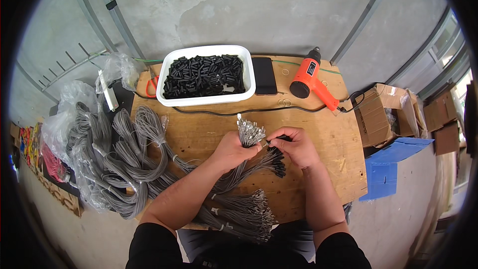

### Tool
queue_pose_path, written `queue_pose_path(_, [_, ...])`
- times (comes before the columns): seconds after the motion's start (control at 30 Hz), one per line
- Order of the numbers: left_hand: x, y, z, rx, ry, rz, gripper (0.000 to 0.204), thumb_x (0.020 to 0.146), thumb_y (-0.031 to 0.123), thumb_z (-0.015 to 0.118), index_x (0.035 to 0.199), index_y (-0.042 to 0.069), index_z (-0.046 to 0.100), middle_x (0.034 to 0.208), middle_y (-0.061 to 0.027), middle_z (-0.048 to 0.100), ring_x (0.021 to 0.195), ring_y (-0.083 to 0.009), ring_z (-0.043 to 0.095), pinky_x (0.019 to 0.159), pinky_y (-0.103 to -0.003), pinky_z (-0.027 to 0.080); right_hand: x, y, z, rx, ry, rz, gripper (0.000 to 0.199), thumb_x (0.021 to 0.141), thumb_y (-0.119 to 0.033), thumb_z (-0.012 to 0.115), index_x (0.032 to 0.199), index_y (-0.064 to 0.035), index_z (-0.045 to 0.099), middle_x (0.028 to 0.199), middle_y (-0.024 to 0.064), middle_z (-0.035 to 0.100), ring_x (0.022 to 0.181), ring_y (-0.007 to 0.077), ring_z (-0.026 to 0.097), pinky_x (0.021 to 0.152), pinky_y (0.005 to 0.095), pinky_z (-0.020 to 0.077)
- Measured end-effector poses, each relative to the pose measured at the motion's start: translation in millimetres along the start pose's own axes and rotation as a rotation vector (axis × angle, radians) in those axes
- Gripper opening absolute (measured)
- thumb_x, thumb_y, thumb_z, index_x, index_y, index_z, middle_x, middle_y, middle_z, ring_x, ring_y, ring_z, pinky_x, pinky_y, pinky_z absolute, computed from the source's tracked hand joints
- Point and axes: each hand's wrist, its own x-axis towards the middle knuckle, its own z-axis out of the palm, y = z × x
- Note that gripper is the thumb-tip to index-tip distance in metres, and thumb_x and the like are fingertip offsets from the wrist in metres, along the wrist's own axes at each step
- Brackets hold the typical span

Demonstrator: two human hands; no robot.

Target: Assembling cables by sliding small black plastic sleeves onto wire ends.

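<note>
My left hand (233, 150) is closed around a bundle of grey wires, whose silvery metal terminals (250, 132) fan out above the fist. Close beside it, my right hand (298, 149) pinches a short black sleeve (285, 138) at the end of a single wire, with thumb and forefinger together. Below the hands, several wire ends carrying black sleeves (279, 165) hang together. Another group of grey wires with bare metal terminals (259, 214) lies at the table's near edge. Beyond the hands stands a white tray (206, 101) filled with loose black sleeves (204, 75).
An orange heat gun (307, 77) lies at the back right, its black cord (224, 114) crossing the table. A dark phone (264, 75), orange-handled scissors (151, 87) and rubber bands (284, 102) lie nearby. Coiled grey wires (127, 159) fill the left; a cardboard box (373, 117) stands right.
</note>
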Motion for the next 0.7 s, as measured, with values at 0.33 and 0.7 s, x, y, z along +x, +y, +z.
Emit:
queue_pose_path(0.33, [-0.8,4.1,-0.1,0.058,-0.005,0.061,0.006,0.086,0.004,0.071,0.087,0.002,0.065,0.075,0.0016,0.062,0.067,-0.0056,0.056,0.059,-0.025,0.045,5.0,-2.3,-11.7,0.481,-0.038,0.148,0.014,0.097,-0.013,0.065,0.103,-0.0004,0.066,0.084,0.0084,0.068,0.057,0.0069,0.049,0.043,0.0172,0.0304])
queue_pose_path(0.7, [-0.9,3.5,-0.1,0.029,-0.036,0.063,0.004,0.088,0.003,0.07,0.088,0.001,0.067,0.076,-0.0008,0.064,0.067,-0.0083,0.059,0.061,-0.026,0.049,4.4,4.8,-7.7,0.511,-0.161,0.179,0.016,0.097,-0.016,0.067,0.102,-0.001,0.064,0.083,0.0105,0.068,0.057,0.0075,0.047,0.044,0.017,0.0318])
